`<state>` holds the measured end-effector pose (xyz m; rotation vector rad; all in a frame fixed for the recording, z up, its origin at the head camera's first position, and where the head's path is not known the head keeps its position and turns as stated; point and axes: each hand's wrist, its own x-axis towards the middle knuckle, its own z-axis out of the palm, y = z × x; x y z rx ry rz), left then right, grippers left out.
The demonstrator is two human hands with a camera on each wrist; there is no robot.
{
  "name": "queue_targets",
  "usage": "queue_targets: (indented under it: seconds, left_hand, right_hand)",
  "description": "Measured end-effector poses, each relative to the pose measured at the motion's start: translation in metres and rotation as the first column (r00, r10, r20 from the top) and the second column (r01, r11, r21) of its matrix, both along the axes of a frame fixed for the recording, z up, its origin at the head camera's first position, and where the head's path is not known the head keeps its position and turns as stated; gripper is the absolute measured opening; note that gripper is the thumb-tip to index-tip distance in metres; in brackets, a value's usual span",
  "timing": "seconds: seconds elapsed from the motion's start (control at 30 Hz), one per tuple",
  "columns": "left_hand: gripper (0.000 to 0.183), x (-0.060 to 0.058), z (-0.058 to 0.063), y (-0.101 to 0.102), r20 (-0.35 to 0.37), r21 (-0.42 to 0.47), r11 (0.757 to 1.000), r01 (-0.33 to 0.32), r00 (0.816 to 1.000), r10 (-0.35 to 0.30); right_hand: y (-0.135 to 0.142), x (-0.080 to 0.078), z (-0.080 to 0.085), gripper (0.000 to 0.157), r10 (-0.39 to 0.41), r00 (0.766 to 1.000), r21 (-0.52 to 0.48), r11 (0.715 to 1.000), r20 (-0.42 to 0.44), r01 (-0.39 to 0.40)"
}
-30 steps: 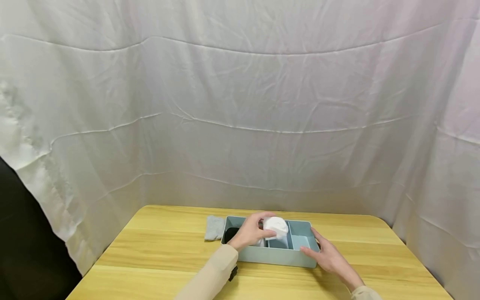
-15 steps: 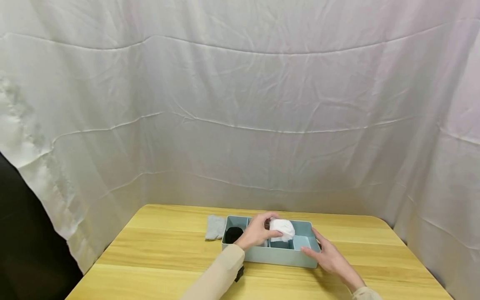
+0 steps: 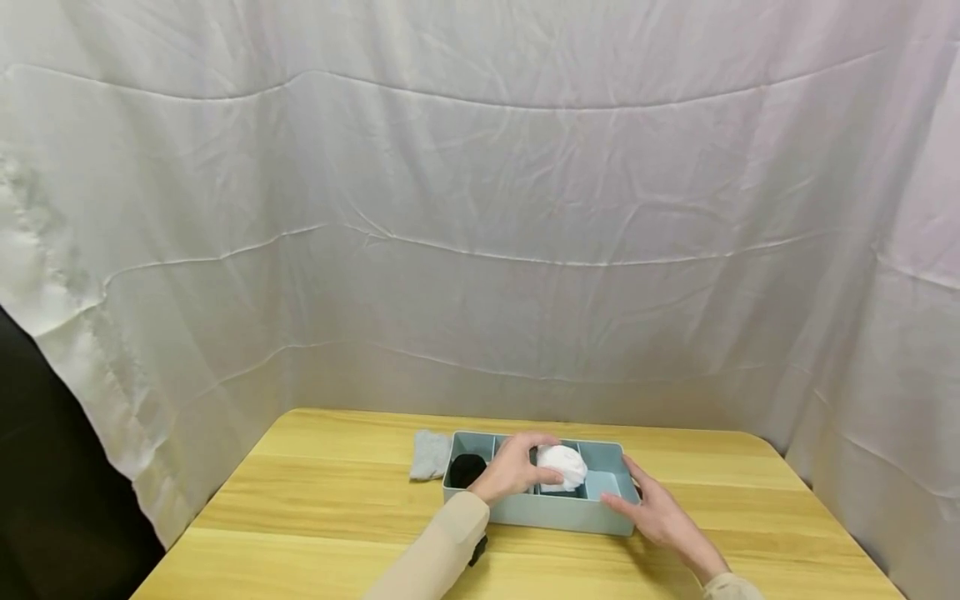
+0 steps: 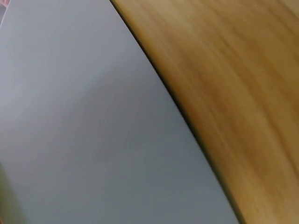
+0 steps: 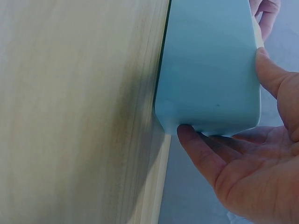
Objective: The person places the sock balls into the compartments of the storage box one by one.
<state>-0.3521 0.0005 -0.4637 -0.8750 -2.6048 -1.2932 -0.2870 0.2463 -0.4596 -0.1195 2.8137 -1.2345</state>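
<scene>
Bracing the near side of the work, the right hand (image 3: 656, 508) is gripping the right end of the blue-green box (image 3: 551, 513), its thumb lying at the near rim and its fingers curving round the end wall. The box is sitting on the table (image 3: 322, 492), towards the far edge and well apart from both far corners. Over it, the left hand (image 3: 517, 467) is pinching a white bundle (image 3: 564, 468) between thumb and fingers, that grip closing on its left side. The bundle is sitting in the mouth of the third compartment (image 3: 558, 494) from the left; whether it is touching the floor is not showing. Since it is looking soft and snug, keeping it centred between the dividers and pressing gently would probably be serving best, with the right hand's grip steadying the box. The rightmost compartment (image 3: 602, 483) is showing its pale floor; the leftmost is holding a black bundle (image 3: 467, 470); the second is mostly hiding behind the left hand. Towards the far left corner, a grey cloth (image 3: 430, 455) is lying just beside the box.
</scene>
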Motion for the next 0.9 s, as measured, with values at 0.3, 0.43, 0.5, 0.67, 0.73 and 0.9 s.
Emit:
queue_targets:
  seconds: [0.3, 0.43, 0.5, 0.67, 0.73, 0.9]
  left_hand:
    - [0.05, 0.0016, 0.0023, 0.0017, -0.036, -0.125, 0.992, 0.004, 0.999, -0.008]
    - [0.049, 0.0013, 0.0032, 0.0027, -0.059, -0.163, 0.987, 0.0, 0.998, -0.01]
    - [0.049, 0.0011, 0.0023, 0.0028, -0.076, -0.189, 0.982, -0.004, 0.997, -0.011]
    - [0.054, 0.0021, 0.0013, 0.0032, -0.056, -0.218, 0.976, -0.005, 0.998, -0.008]
    - [0.055, 0.0026, 0.0019, 0.0032, -0.037, -0.204, 0.979, -0.004, 0.999, -0.004]
    - [0.054, 0.002, 0.0015, 0.0033, -0.034, -0.172, 0.985, -0.006, 0.999, 0.0]
  right_hand:
    - [-0.0001, 0.0, -0.0005, 0.092, 0.008, 1.0, -0.006, 1.0, -0.007, -0.008]
    - [-0.0002, 0.0006, 0.0002, 0.092, 0.014, 1.0, -0.01, 1.0, -0.013, -0.014]
    - [0.0, 0.0009, 0.0003, 0.092, 0.016, 1.0, -0.011, 1.0, -0.017, -0.016]
    - [0.0006, 0.0008, -0.0007, 0.091, 0.019, 1.0, -0.016, 1.0, -0.025, -0.019]
    - [0.0009, 0.0007, -0.0011, 0.09, 0.019, 0.999, -0.02, 1.0, -0.027, -0.019]
    - [0.0014, 0.0008, -0.0014, 0.092, 0.02, 1.0, -0.027, 0.999, -0.024, -0.02]
